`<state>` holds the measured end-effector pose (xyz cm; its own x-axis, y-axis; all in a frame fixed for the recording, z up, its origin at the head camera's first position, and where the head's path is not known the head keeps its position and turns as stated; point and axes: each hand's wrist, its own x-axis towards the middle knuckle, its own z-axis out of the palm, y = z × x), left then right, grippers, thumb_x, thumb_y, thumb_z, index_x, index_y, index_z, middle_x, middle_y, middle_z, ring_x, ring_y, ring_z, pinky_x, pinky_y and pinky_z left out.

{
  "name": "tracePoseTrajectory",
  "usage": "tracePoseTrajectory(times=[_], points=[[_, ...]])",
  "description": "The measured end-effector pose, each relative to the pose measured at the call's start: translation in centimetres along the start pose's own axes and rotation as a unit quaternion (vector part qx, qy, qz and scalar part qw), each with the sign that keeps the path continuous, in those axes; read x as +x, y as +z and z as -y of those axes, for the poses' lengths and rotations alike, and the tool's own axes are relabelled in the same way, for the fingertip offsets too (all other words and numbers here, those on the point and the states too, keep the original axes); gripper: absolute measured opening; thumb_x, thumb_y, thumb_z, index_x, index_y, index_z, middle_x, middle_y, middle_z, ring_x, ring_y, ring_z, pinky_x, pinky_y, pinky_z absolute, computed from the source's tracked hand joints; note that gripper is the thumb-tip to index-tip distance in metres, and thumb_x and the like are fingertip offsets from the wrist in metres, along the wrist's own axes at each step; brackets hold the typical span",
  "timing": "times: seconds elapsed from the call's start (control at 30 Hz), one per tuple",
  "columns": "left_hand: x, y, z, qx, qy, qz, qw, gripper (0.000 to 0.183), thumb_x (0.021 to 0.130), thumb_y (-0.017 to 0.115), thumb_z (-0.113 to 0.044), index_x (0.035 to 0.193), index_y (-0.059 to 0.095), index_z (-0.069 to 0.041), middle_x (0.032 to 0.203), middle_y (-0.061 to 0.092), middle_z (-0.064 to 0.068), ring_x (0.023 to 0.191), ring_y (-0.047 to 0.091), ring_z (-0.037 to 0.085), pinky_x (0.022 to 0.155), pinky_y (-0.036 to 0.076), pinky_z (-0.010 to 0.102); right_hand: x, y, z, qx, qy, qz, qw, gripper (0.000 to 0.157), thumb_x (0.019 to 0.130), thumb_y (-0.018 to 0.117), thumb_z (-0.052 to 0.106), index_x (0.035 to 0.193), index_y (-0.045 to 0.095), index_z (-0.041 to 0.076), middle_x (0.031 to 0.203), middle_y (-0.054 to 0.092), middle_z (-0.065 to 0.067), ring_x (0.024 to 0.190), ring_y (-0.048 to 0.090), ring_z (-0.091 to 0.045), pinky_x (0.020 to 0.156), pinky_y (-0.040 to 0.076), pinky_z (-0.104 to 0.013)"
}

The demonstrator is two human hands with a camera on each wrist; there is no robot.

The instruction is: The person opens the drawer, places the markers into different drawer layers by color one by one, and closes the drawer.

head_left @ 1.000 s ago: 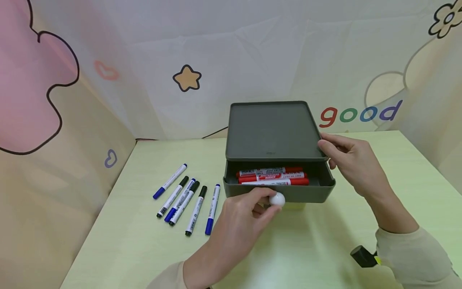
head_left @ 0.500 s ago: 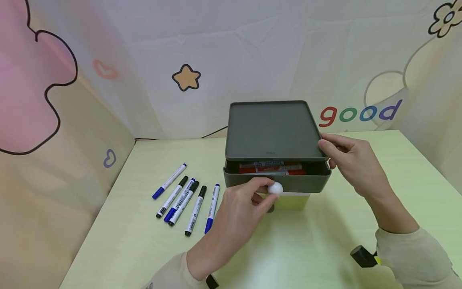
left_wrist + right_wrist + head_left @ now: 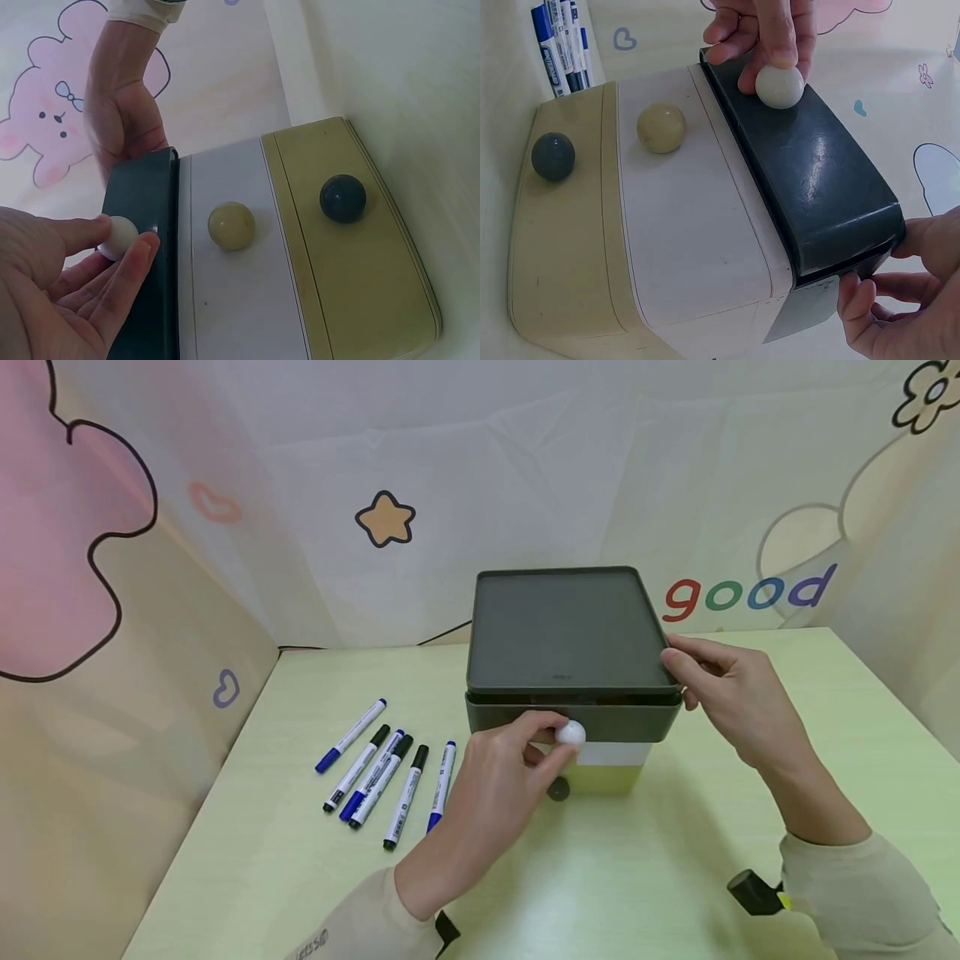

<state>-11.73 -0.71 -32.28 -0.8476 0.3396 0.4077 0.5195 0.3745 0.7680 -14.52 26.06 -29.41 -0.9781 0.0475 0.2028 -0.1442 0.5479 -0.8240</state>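
Cartoon-printed hangings (image 3: pixel 555 468) around a pale table (image 3: pixel 637 885) make a booth-like workspace.

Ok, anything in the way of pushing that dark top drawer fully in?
Nothing visible blocks it. The left hand pinches the white knob, and nothing sticks out over the drawer front. The right hand holds the right edge of the box top, beside that front; the inside is too dark to judge.

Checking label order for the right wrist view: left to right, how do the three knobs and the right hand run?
Dark grey knob → pale yellow knob → white knob → right hand.
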Motion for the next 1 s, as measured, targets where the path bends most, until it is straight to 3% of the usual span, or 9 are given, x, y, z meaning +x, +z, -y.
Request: tracePoseTrajectory(times=[1.0], points=[[1.3, 0.3, 1.1, 0.001, 0.014, -0.018, 0.9997, 0.022, 0.093, 0.079, -0.015, 0.112, 0.073, -0.007, 0.096, 0.078, 0.001, 0.074, 0.071, 0.005, 0.066, 0.055, 0.017, -0.1, 0.0, 0.0, 0.002, -0.001, -0.003, 1.0, 0.046, 0.106, 0.059, 0.027, 0.146, 0.058, 0.004, 0.074, 0.06, 0.005, 0.069, 0.055, -0.011, 0.061, 0.036, -0.028]])
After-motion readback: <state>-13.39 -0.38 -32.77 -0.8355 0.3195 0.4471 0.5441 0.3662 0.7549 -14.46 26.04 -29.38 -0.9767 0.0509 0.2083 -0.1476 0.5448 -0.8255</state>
